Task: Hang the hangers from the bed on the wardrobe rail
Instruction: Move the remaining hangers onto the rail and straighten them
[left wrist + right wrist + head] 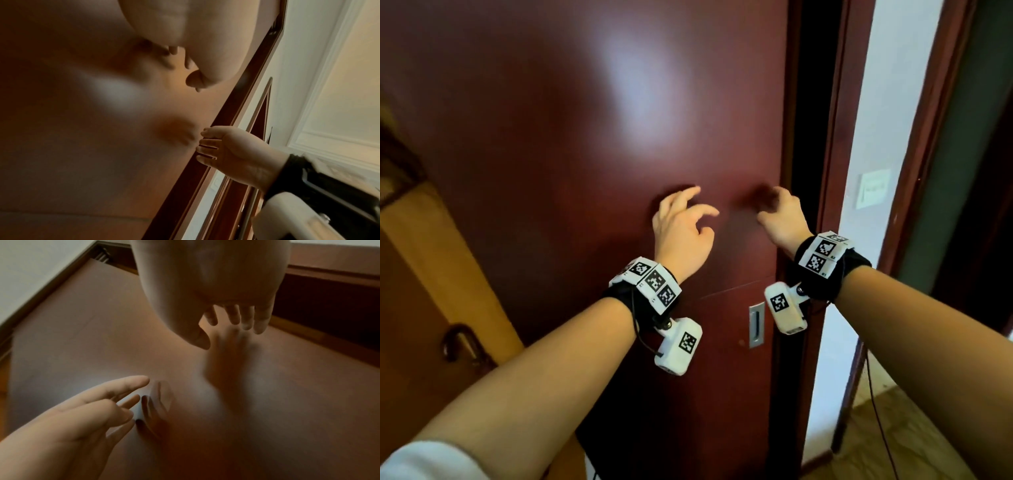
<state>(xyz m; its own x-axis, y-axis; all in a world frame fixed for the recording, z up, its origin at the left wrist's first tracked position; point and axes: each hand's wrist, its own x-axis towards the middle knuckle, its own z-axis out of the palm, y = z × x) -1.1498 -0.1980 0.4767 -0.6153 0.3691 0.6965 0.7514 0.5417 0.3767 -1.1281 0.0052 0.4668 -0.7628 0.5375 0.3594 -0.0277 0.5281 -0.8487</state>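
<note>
While the head view alone takes in the metal handle (756, 324) low at the door's right edge, the light switch (873, 188) on the white wall past the frame, and the tan door (445, 274) at the left, the wrist views give the fingers close up. Both hands are raised side by side before the dark red door (585, 137), near its right edge. The left hand (681, 233) has its fingers loosely spread and slightly bent, holding nothing. The right hand (782, 219) is half curled, its fingertips (234, 318) at or almost at the panel, empty too; contact cannot be confirmed. No view shows the hangers, bed or wardrobe rail.
</note>
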